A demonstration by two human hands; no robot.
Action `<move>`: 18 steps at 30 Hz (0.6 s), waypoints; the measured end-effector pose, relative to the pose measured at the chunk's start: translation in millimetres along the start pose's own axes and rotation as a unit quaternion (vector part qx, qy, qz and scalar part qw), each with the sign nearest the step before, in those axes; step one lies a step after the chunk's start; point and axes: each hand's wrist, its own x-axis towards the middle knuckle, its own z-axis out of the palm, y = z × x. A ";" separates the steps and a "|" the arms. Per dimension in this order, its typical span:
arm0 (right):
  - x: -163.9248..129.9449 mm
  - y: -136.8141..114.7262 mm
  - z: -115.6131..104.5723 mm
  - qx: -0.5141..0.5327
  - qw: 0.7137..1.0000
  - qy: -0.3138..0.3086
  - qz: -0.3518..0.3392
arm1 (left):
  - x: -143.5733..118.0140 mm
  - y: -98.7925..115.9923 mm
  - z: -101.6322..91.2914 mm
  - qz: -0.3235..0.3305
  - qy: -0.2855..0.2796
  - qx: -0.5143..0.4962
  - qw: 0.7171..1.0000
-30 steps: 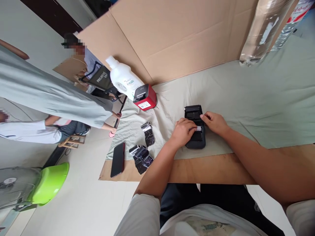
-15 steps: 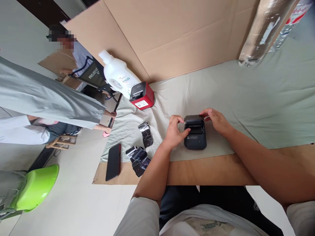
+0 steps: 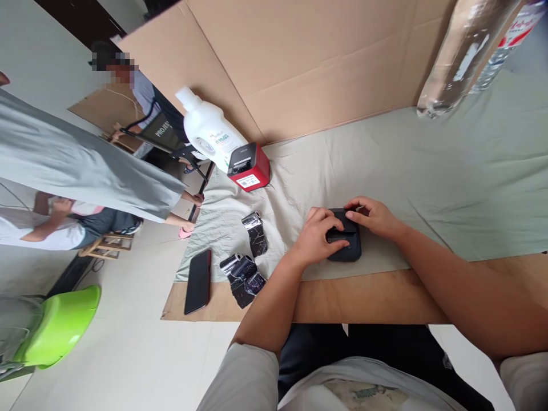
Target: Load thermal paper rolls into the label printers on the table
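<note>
A small black label printer (image 3: 346, 254) lies on the cloth in front of me, its lid now down. My left hand (image 3: 317, 235) comes over its left side, fingers on the lid and thumb along the front part. At the far right corner, my right hand (image 3: 373, 217) grips the printer's edge with the thumb on top. The hands cover much of the printer's top. Left of them lie rolls of shiny black ribbon, one (image 3: 256, 233) farther back and more (image 3: 242, 279) near the table edge.
A phone (image 3: 198, 282) lies at the table's left corner. Behind stand a red and black box-shaped device (image 3: 256, 168) and a white jug (image 3: 214, 134). A cardboard wall (image 3: 321, 63) closes off the back. Other people (image 3: 81, 148) are at the left, beyond the table.
The printer's lid, raised before with the inside showing, is now shut. My left hand has moved right over the printer's top, and my right thumb now rests on the lid.
</note>
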 end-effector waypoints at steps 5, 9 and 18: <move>-1.6 -2.1 -0.2 -0.010 0.999 -0.028 -0.038 | 0.0 0.2 5.1 0.024 0.007 0.068 0.997; -1.2 -0.5 -0.3 -0.005 0.999 -0.022 -0.026 | 0.8 -0.2 7.6 0.057 0.006 0.098 0.994; -0.7 6.6 -0.7 -0.053 0.992 -0.047 -0.100 | -1.1 1.6 15.2 0.048 -0.025 0.133 0.990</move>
